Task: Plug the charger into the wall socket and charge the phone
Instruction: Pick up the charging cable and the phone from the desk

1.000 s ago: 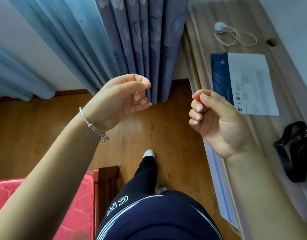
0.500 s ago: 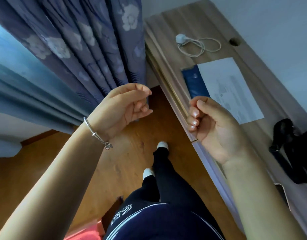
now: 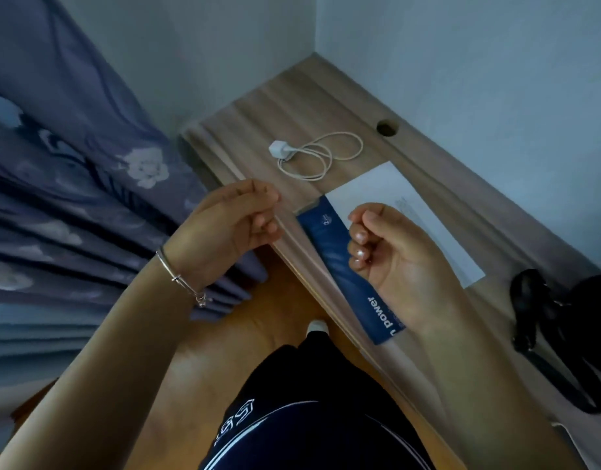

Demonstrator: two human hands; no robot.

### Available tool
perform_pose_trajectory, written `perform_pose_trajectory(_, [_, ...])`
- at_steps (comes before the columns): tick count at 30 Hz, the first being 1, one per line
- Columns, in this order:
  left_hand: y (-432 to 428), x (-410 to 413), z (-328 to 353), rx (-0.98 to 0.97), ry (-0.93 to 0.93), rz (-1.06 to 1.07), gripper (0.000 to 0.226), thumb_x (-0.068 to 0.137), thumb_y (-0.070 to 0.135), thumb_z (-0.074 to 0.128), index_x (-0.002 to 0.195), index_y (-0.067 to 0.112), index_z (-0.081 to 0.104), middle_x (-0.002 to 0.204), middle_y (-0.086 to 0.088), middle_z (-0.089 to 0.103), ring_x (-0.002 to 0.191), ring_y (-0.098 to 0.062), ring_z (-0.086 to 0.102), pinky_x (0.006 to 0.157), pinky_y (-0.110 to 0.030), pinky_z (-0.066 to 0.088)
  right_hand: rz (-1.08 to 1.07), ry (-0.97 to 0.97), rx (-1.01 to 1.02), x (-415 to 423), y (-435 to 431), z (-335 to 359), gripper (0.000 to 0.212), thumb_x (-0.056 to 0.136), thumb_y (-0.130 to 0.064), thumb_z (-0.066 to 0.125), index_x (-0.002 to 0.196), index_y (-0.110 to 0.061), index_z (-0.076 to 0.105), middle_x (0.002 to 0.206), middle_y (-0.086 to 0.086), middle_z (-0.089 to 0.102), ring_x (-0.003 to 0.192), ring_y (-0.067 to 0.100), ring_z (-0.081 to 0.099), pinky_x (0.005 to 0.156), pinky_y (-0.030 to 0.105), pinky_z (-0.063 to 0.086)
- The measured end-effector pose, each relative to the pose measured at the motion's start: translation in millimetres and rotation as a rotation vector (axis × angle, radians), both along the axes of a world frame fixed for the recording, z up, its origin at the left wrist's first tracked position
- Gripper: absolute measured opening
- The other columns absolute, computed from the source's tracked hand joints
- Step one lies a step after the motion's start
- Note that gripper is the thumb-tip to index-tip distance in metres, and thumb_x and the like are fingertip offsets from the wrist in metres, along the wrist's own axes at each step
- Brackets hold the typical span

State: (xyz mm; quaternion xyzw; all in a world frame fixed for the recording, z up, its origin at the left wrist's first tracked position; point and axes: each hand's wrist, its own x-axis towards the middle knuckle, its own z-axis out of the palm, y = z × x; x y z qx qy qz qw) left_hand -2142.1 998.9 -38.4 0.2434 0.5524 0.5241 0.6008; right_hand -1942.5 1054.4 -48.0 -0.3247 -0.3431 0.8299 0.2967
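Observation:
A white charger plug (image 3: 278, 149) with its coiled white cable (image 3: 321, 157) lies on the wooden desk (image 3: 268, 110), toward the far corner. My left hand (image 3: 229, 228) hovers at the desk's front edge with fingers curled and nothing in it. My right hand (image 3: 390, 256) is held over a blue and white envelope (image 3: 333, 239), fingers curled, also holding nothing. Both hands are nearer to me than the charger and apart from it. No phone or wall socket shows in the head view.
A round cable hole (image 3: 387, 127) sits in the desk near the wall. A black bag with straps (image 3: 560, 337) lies at the desk's right end. A flowered curtain (image 3: 88, 184) hangs on the left. Below is wooden floor (image 3: 285, 300) and my legs.
The view has swung right and up onto the desk, so the charger now sits closer to centre. Both hands stay curled and have come over the desk's front edge.

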Motion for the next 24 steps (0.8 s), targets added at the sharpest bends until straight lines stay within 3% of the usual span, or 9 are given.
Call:
perform_pose_trajectory(5, [36,-2,-15,-0.031,-0.006,-0.036,0.007,0.074,0.019,0.057,0.078,0.014,0.058,0.047,0.007,0.049,0.054,-0.007,0.054,0.079,-0.032,0.052,-0.066,0.0,-0.047,0,21,-7,0.019,0.079,-0.018,0.054,0.068,-0.02,0.069,0.059,-0.006,0.056,0.052,0.007,0.048,0.051,0.016,0.042])
perform_pose_trajectory(9, [61,-1,-29,-0.032,-0.028,-0.056,0.01,0.084,0.012,0.053,0.076,0.014,0.059,0.047,0.007,0.048,0.052,-0.007,0.054,0.068,-0.026,0.056,-0.146,-0.01,-0.084,2,32,-14,0.017,0.078,-0.018,0.055,0.068,-0.019,0.069,0.058,-0.005,0.056,0.051,0.006,0.049,0.05,0.016,0.043])
perform_pose_trajectory(14, [93,-5,-43,-0.076,-0.032,-0.131,0.016,0.09,0.007,0.048,0.077,0.013,0.056,0.047,0.007,0.047,0.052,-0.007,0.052,0.069,-0.026,0.056,-0.234,-0.038,-0.103,-1,41,-20,0.017,0.083,-0.012,0.055,0.07,-0.016,0.065,0.057,-0.006,0.056,0.05,0.005,0.049,0.05,0.016,0.042])
perform_pose_trajectory(19, [119,-18,-50,-0.085,-0.052,-0.188,0.016,0.089,0.007,0.049,0.078,0.014,0.058,0.048,0.007,0.047,0.051,-0.006,0.052,0.067,-0.025,0.056,-0.29,-0.137,-0.147,-12,49,-24,0.043,0.095,-0.007,0.043,0.063,-0.021,0.069,0.058,-0.005,0.058,0.051,0.005,0.051,0.051,0.017,0.044])
perform_pose_trajectory(24, [148,-41,-65,-0.082,0.125,-0.233,0.017,0.088,0.007,0.055,0.076,0.017,0.06,0.049,0.011,0.052,0.056,-0.006,0.051,0.074,-0.027,0.052,-0.327,-0.136,-0.182,-30,61,-24,0.031,0.094,-0.008,0.045,0.072,-0.014,0.066,0.059,-0.002,0.058,0.053,0.007,0.051,0.052,0.017,0.044])
